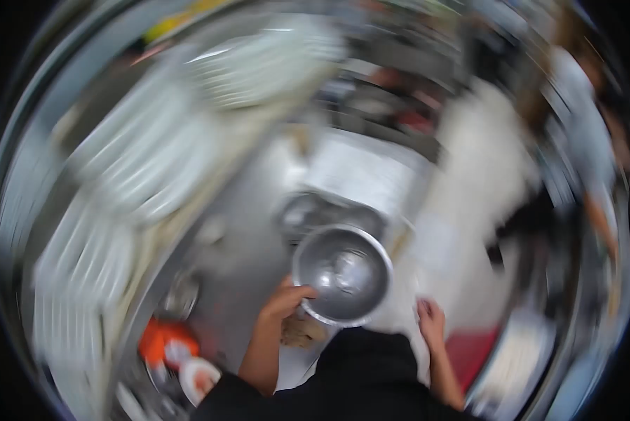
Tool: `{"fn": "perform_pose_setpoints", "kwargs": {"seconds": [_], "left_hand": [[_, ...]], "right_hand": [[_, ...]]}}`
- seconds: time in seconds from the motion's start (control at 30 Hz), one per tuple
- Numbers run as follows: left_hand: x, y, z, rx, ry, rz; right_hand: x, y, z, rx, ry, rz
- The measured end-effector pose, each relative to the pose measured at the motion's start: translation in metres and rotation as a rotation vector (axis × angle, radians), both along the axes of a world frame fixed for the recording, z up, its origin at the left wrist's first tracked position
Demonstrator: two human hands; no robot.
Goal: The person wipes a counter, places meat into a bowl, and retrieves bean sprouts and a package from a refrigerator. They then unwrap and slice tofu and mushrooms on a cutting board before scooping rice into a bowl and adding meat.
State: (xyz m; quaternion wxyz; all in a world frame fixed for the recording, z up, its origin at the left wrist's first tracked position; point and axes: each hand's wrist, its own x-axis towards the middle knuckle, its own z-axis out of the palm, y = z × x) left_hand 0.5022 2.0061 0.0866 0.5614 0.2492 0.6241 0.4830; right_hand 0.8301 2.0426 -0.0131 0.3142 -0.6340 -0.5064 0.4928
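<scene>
Gripping the rim of a metal bowl (357, 298), the left hand (285, 300) has its thumb over the edge, toward the inside. The bowl is in front of the dark clothes of the person, with its open side up, and light shines on its inner bottom. The right hand (430, 320) is apart from the bowl, over on its right; it is blurred, so I cannot tell if it is open or closed. Just beyond the bowl are round metal things (306, 212) and a white flat thing (360, 168). A brown thing (302, 332) is near the left hand, and an orange thing (166, 342) is on the left of the metal table (241, 263). White plates (146, 147) stand in stacks along the left side. Another person (583, 119) is at the far right.
</scene>
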Motion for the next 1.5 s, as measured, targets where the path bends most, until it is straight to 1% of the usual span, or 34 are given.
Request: {"fn": "perform_pose_setpoints", "kwargs": {"seconds": [0.03, 0.07, 0.13, 0.2, 0.23, 0.27, 0.33, 0.37, 0.4, 0.47, 0.5, 0.57, 0.63, 0.7, 0.73, 0.77, 0.8, 0.83, 0.87, 0.93, 0.97, 1.0, 1.03, 1.07, 1.1, 1.13, 1.17, 1.2, 1.23, 1.27, 1.3, 1.33, 1.4, 1.5], "left_hand": [[0.022, 0.012, -0.001, -0.031, -0.114, -0.159], [0.047, 0.026, -0.005, -0.09, -0.233, -0.321], [0.103, 0.037, -0.043, -0.101, -0.215, -0.395], [0.132, 0.04, -0.06, -0.194, -0.263, -0.623], [0.151, 0.046, -0.068, -0.238, -0.214, -0.711], [0.171, 0.043, -0.078, -0.264, -0.21, -0.776], [0.21, 0.039, -0.085, -0.271, -0.223, -0.807], [0.228, 0.039, -0.086, -0.308, -0.214, -0.851], [0.244, 0.042, -0.091, -0.318, -0.199, -0.875], [0.269, 0.044, -0.1, -0.341, -0.124, -0.972], [0.286, 0.045, -0.102, -0.344, -0.092, -1.039], [0.331, 0.041, -0.113, -0.358, -0.042, -1.061], [0.371, 0.032, -0.124, -0.379, 0.018, -1.058], [0.414, 0.018, -0.116, -0.392, 0.025, -1.055], [0.429, 0.01, -0.115, -0.394, 0.027, -1.04], [0.439, 0.002, -0.12, -0.395, 0.025, -1.052], [0.447, -0.006, -0.122, -0.435, 0.047, -1.037], [0.456, -0.017, -0.119, -0.448, 0.059, -1.011], [0.462, -0.027, -0.115, -0.457, 0.067, -0.977], [0.46, -0.044, -0.115, -0.443, 0.148, -0.92], [0.457, -0.054, -0.115, -0.445, 0.207, -0.869], [0.449, -0.063, -0.115, -0.448, 0.274, -0.792], [0.44, -0.069, -0.113, -0.451, 0.292, -0.766], [0.43, -0.075, -0.109, -0.459, 0.31, -0.731], [0.42, -0.08, -0.104, -0.421, 0.291, -0.63], [0.412, -0.08, -0.097, -0.386, 0.274, -0.551], [0.398, -0.08, -0.088, -0.373, 0.248, -0.465], [0.386, -0.083, -0.081, -0.361, 0.215, -0.401], [0.37, -0.086, -0.076, -0.305, 0.198, -0.323], [0.35, -0.088, -0.077, -0.293, 0.202, -0.233], [0.334, -0.09, -0.071, -0.238, 0.201, -0.119], [0.317, -0.091, -0.064, -0.184, 0.198, -0.009], [0.261, -0.092, -0.068, -0.104, 0.142, 0.168], [0.19, -0.105, -0.046, -0.054, 0.109, 0.399]], "right_hand": [[0.02, -0.009, -0.031, 0.236, -0.105, 0.01], [0.031, -0.023, -0.042, 0.25, -0.085, -0.092], [0.062, -0.053, -0.04, 0.118, -0.141, -0.203], [0.072, -0.094, -0.034, 0.001, -0.211, -0.348], [0.086, -0.109, -0.036, -0.054, -0.233, -0.425], [0.097, -0.134, -0.054, -0.08, -0.233, -0.49], [0.124, -0.174, -0.073, -0.11, -0.338, -0.651], [0.139, -0.191, -0.075, -0.211, -0.313, -0.732], [0.15, -0.21, -0.092, -0.197, -0.34, -0.879], [0.176, -0.242, -0.097, -0.198, -0.374, -1.086], [0.192, -0.26, -0.111, -0.215, -0.381, -1.17], [0.235, -0.296, -0.131, -0.231, -0.389, -1.324], [0.266, -0.331, -0.144, -0.257, -0.372, -1.402], [0.31, -0.351, -0.154, -0.274, -0.585, -1.475], [0.329, -0.354, -0.159, -0.277, -0.581, -1.447], [0.344, -0.356, -0.164, -0.355, -0.574, -1.516], [0.356, -0.355, -0.169, -0.429, -0.568, -1.577], [0.363, -0.356, -0.186, -0.418, -0.657, -1.479], [0.369, -0.359, -0.2, -0.401, -0.648, -1.419], [0.377, -0.356, -0.213, -0.761, -0.836, -1.116], [0.382, -0.363, -0.234, -0.775, -0.913, -1.037], [0.388, -0.384, -0.273, -0.65, -0.858, -1.043], [0.397, -0.376, -0.244, -0.642, -0.654, -0.99], [0.396, -0.385, -0.256, -0.444, -0.558, -1.069], [0.4, -0.41, -0.307, -0.464, -0.814, -1.098], [0.411, -0.416, -0.308, -0.398, -0.819, -1.057], [0.417, -0.408, -0.279, -0.387, -0.694, -1.004], [0.427, -0.416, -0.279, -0.479, -0.73, -0.935], [0.421, -0.408, -0.239, -0.357, -0.56, -0.948], [0.421, -0.412, -0.242, -0.388, -0.559, -1.011], [0.428, -0.424, -0.265, -0.538, -0.538, -1.079], [0.429, -0.428, -0.267, -0.574, -0.556, -1.065], [0.425, -0.423, -0.259, -0.543, -0.593, -1.008], [0.417, -0.41, -0.252, -0.53, -0.617, -0.933]]}}
